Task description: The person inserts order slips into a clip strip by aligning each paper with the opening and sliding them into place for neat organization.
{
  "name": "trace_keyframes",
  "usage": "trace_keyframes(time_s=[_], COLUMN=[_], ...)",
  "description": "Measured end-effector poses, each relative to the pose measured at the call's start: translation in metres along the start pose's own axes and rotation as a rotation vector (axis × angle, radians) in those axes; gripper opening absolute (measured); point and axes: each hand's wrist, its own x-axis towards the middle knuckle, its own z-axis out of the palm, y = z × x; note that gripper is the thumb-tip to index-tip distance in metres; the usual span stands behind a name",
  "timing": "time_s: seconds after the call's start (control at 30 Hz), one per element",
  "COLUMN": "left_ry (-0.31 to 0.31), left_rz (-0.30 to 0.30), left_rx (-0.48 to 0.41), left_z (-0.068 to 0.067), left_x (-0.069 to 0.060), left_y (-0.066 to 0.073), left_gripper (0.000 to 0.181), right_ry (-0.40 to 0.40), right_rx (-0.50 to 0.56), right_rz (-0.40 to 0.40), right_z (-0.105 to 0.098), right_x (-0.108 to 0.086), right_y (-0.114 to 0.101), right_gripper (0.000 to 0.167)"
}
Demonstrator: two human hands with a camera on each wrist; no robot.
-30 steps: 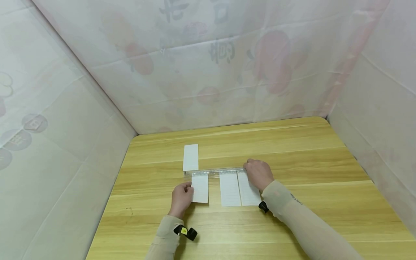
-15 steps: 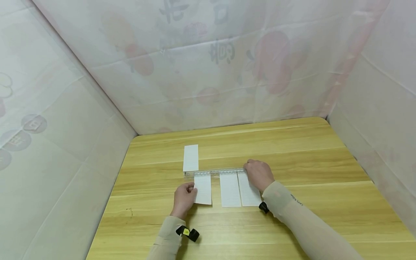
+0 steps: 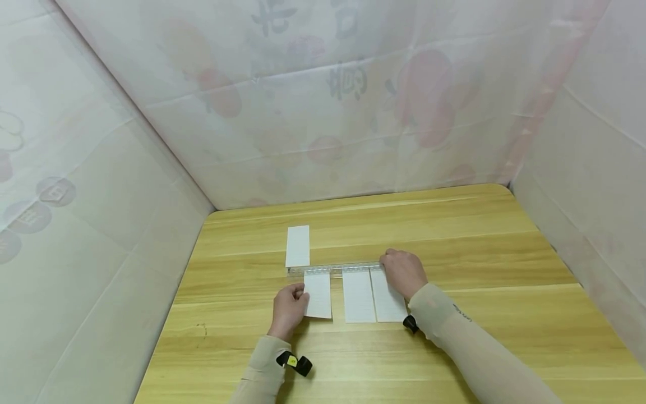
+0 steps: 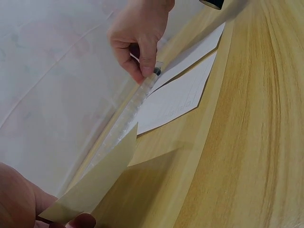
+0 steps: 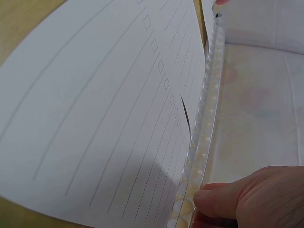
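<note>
My left hand point(image 3: 290, 310) pinches the left edge of a small white lined sheet point(image 3: 318, 298), whose top edge meets a long clear plastic strip point(image 3: 336, 271). The left wrist view has this sheet point(image 4: 97, 178) tilted up off the table, casting a shadow. With thumb and fingers my right hand point(image 3: 405, 274) grips the strip's right end. Up close in the right wrist view, the strip point(image 5: 202, 126) carries a row of small ring-like bumps, like a loose-leaf binding strip. Two more lined sheets, a middle one point(image 3: 359, 297) and a right one point(image 3: 387, 300), lie along its near side.
Beyond the strip's left end lies another white sheet point(image 3: 298, 246). Everything rests on a wood-grain table point(image 3: 469, 348). Pale printed cloth point(image 3: 323, 112) hangs behind the table and on both sides. Black wrist cameras point(image 3: 303, 366) hang close to the tabletop.
My left hand has slid a little to the right with its sheet, narrowing the space to the middle sheet. The right hand and the strip have stayed nearly in place.
</note>
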Motion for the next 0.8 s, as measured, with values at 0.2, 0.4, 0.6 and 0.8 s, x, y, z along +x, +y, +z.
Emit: trace_keyframes(time_s=[0.2, 0.4, 0.6, 0.8], left_ry=[0.007, 0.007, 0.006, -0.007], left_rz=[-0.004, 0.013, 0.031, 0.030], left_rx=[0.004, 0.017, 0.023, 0.020], left_z=[0.0022, 0.0043, 0.0052, 0.0070], left_x=[-0.0007, -0.0011, -0.0025, -0.0030], left_y=[0.0007, 0.0027, 0.0065, 0.0077], left_gripper=[0.031, 0.032, 0.031, 0.031], right_ry=[0.009, 0.019, 0.015, 0.024], right_rx=[-0.001, 0.004, -0.002, -0.002], right_rz=[0.000, 0.006, 0.010, 0.006], right_z=[-0.0007, 0.0005, -0.0002, -0.0004], right_x=[-0.0002, 0.0000, -0.0003, 0.0002], right_y=[0.0004, 0.0007, 0.0000, -0.0005], right_gripper=[0.015, 0.015, 0.016, 0.016])
